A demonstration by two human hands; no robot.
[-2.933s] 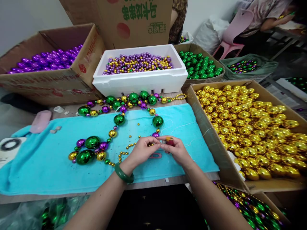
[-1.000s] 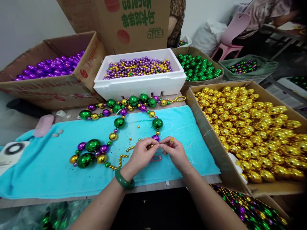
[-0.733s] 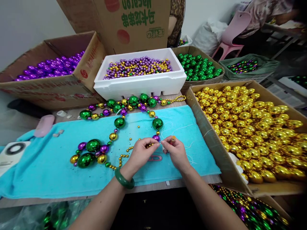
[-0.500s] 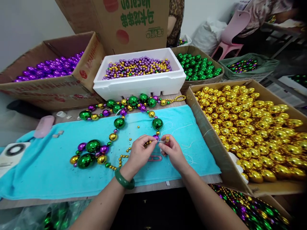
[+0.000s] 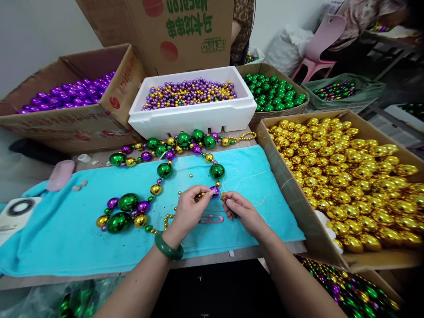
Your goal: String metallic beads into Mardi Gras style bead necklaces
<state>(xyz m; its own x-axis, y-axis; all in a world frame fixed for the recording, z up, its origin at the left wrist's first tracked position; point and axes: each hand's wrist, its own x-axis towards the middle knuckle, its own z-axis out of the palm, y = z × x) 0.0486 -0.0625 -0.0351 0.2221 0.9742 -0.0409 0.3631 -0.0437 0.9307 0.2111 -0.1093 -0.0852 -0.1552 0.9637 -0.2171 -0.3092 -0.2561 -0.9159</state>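
My left hand (image 5: 190, 205), with a green bangle (image 5: 168, 247) at its wrist, pinches the thin white string of the bead necklace (image 5: 217, 171) beside a purple bead (image 5: 215, 191). Small gold beads (image 5: 199, 196) show at its fingers. My right hand (image 5: 243, 211) is closed around a small object with an orange end, apparently a lighter (image 5: 224, 196); its body is mostly hidden. That end points at the string near my left fingertips. Between and below the hands, pink thread snips (image 5: 212, 218) lie on the blue towel (image 5: 92, 247). Loose white string (image 5: 251, 176) trails to the right.
Cardboard boxes of purple beads (image 5: 73, 93), green beads (image 5: 270, 90) and gold beads (image 5: 344, 176) surround a white foam box (image 5: 192, 115) of mixed beads. A pink case (image 5: 61, 175) lies left. Another person (image 5: 361, 26) sits at the far right.
My right hand has turned and drawn slightly away from the left, bringing the orange end toward the string. My left hand has shifted a little left.
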